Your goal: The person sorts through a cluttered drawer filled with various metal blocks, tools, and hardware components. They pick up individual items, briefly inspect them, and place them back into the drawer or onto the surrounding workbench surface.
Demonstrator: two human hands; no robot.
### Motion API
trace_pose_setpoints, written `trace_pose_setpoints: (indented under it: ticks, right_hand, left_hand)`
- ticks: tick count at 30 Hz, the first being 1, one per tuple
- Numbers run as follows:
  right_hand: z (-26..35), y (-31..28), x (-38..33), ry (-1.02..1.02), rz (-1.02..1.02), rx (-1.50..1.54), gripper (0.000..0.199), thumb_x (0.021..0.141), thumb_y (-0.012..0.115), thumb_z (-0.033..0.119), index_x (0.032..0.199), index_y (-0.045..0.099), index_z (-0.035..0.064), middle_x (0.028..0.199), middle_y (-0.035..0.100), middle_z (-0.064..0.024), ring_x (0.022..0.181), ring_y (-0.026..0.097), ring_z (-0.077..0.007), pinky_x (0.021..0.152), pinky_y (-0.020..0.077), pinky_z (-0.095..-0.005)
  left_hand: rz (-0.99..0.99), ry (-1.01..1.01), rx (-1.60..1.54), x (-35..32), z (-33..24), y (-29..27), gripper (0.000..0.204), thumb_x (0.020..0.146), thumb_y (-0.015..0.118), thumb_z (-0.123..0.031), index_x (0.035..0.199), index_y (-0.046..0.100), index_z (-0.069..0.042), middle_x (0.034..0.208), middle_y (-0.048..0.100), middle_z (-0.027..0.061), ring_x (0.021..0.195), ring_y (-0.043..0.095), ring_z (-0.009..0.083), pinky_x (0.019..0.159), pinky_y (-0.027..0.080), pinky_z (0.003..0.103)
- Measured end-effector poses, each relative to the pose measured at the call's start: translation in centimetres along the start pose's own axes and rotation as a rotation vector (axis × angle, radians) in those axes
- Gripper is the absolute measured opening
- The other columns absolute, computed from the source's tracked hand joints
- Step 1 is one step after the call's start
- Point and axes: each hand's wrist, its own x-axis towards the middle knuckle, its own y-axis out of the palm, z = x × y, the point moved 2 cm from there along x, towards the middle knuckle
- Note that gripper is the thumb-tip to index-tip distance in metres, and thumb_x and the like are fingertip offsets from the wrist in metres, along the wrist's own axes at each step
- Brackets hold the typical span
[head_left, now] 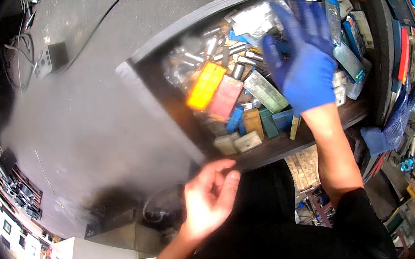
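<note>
My right hand (pixel 307 69), in a blue glove, is over the drawer (pixel 274 155) with its fingers spread. They are slightly blurred, and no held thing shows. Under its fingertips lies a clear plastic bag (pixel 255 20). Nearest its wrist side are a grey-green flat box (pixel 265 90) and a blue box (pixel 284 119). My bare left hand (pixel 208 197) is just outside the drawer's near left corner. Its fingers are loosely bent, the thumb apart from them, with nothing visible between. Inside the drawer are also an orange box (pixel 206 85), a pink box (pixel 225 98) and several metal cylinders (pixel 238 71).
A grey metal surface (pixel 87 129) stretches left of the drawer, with a small dark box (pixel 51 59) and a black cable (pixel 99 22) on it. Another blue glove (pixel 391 129) hangs at the drawer's right side. Cluttered tools and boxes fill the far right.
</note>
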Motion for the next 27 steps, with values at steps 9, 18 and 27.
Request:
trace_pose_setpoints:
  ticks: [9,18,27]
  right_hand:
    - [6.8,2.0,-9.2,-0.237,0.288,0.501,0.043,0.086,0.066,0.018,0.128,0.066,0.0088,0.148,0.052,-0.0167,0.141,0.045,-0.0381,0.116,0.0356,-0.0536]
    - [2.4,-1.3,-6.6,-0.068,0.141,0.634,0.041,0.088,0.061,0.009,0.128,0.066,0.0045,0.125,0.067,-0.0203,0.116,0.062,-0.0427,0.101,0.0492,-0.0495]
    - [5.0,3.0,-5.1,-0.013,0.163,0.331,0.061,0.086,0.064,0.017,0.143,0.051,-0.0005,0.141,0.055,-0.0249,0.131,0.053,-0.0434,0.108,0.0435,-0.0533]
  left_hand:
    - [0.049,0.010,0.031,0.2,-1.1,2.1,0.018,0.093,0.075,-0.009,0.107,0.069,-0.001,0.057,0.052,-0.0028,0.050,0.045,0.0043,0.049,0.038,0.023]
    - [0.063,0.061,0.126,-3.1,4.9,4.4,0.013,0.093,0.076,-0.008,0.102,0.068,-0.002,0.055,0.045,-0.0052,0.049,0.038,0.0033,0.048,0.033,0.023]
    - [0.017,0.015,0.001,-3.0,-0.9,5.8,0.013,0.094,0.074,-0.007,0.104,0.069,-0.001,0.057,0.051,-0.0048,0.051,0.042,0.0025,0.050,0.035,0.022]
